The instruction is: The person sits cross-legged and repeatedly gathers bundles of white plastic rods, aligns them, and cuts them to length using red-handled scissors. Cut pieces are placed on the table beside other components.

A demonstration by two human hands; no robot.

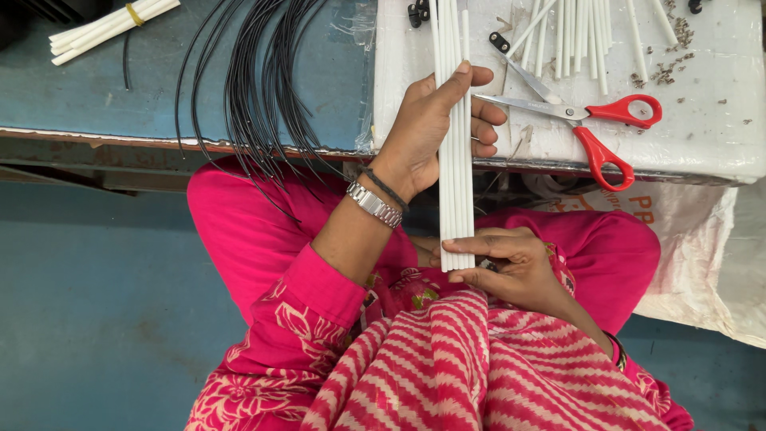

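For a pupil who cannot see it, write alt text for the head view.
The left hand and right hand hold a bundle of white tubes upright over a pink-clad lap. Red-handled scissors lie open on the white board; black cables hang off the blue table.

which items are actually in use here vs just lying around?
In hand:
- bunch of thin white plastic tubes, left hand wrapped round the upper part, right hand at the lower ends

Lying about:
- red-handled scissors
- black wire bundle
- banded white tubes
- loose white tubes
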